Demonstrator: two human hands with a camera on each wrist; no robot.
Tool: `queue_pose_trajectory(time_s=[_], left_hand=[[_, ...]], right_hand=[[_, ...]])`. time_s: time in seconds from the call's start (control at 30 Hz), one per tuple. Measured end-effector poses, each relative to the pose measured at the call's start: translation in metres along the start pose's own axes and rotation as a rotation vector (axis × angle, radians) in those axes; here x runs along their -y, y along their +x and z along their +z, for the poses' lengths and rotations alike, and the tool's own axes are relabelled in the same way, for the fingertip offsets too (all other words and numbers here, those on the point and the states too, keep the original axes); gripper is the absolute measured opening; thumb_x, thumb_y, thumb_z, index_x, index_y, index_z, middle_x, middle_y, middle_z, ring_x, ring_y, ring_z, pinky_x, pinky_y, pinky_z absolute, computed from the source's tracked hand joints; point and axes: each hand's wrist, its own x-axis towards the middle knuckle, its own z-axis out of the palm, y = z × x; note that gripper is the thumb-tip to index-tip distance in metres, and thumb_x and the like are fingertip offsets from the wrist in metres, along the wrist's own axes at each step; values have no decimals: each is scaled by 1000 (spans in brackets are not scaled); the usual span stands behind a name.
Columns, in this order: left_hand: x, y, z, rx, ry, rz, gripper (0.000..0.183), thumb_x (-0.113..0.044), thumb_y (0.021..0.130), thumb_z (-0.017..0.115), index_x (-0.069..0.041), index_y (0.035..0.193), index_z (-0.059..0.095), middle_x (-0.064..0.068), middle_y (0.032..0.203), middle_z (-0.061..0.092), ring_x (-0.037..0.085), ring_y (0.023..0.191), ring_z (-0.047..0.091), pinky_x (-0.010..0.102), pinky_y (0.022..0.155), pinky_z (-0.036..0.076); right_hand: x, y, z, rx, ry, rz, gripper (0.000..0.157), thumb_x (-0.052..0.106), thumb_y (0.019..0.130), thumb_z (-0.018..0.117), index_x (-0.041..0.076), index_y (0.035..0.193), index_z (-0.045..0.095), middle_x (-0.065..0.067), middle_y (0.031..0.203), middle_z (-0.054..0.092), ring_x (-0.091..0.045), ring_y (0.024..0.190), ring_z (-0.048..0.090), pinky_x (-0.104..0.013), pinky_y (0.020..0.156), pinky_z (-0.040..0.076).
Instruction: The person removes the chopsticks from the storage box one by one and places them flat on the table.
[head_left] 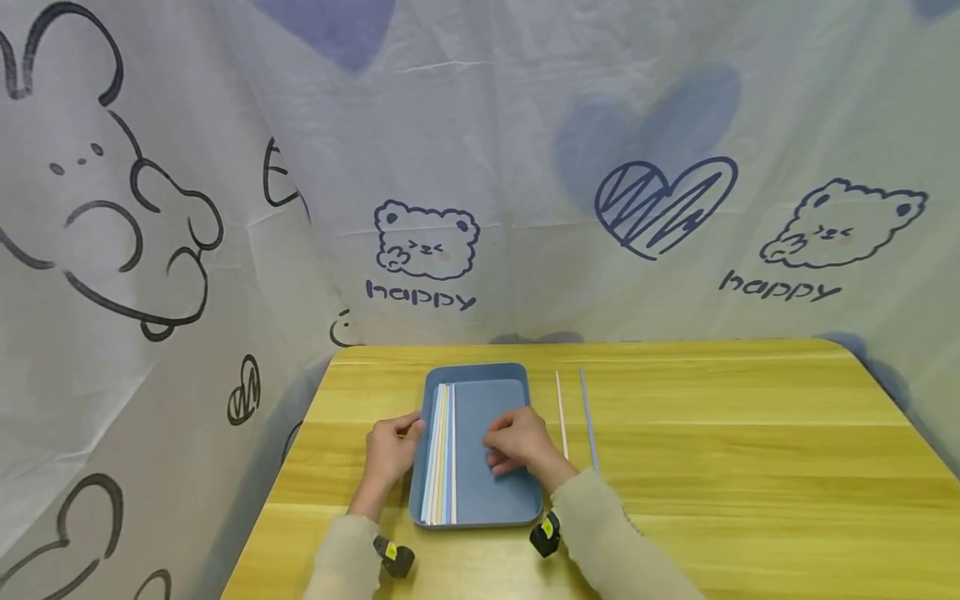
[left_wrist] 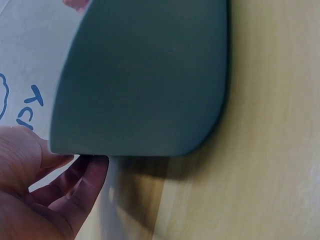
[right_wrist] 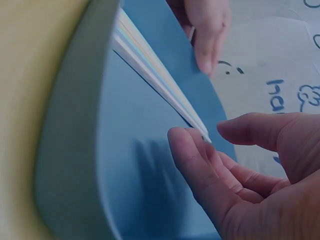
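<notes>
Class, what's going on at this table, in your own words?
A person's left hand grips the left edge of a blue tray, while the right hand hovers over it, holding nothing. A row of thin strips lies lengthwise inside, along the tray's left side. Two more, a pale strip and a blue strip, lie on the wooden table to the tray's right.

Word "happy" (head_left: 421,296), twice, on pale backdrop (head_left: 525,150), under bear drawings (head_left: 427,242)

Your left hand (head_left: 393,447): pinching the left edge of the blue tray (head_left: 495,500), thumb against fingers. Your right hand (head_left: 519,439): above its right half, fingers loosely bent, thumb apart from forefinger.
</notes>
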Motion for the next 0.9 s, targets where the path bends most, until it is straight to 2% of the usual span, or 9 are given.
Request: queue_pose_trajectory(time_s=[0.3,0.6,0.9], left_hand=[[0,-1,1,3,3,-10,26,-11,102,69,2,124,76,23,115,77,23,90,71,27,69,56],[-1,0,0,10,0,-18,27,-12,103,68,2,125,75,23,117,77,24,92,71,27,69,55],[-2,0,0,22,-5,-34,28,-12,104,67,1,127,74,23,124,75,28,100,72,34,76,60]], right_hand=[[-6,-2,20,62,-14,-11,17,-4,87,69,-11,103,70,-26,83,74,-19,58,70,-41,59,64],[-9,-4,35,58,-35,-12,15,-5,85,70,-10,100,71,-24,79,74,-21,59,72,-40,57,63],[-10,-5,43,47,-45,6,17,-4,84,71,-9,100,71,-24,77,74,-20,55,70,-41,55,63]])
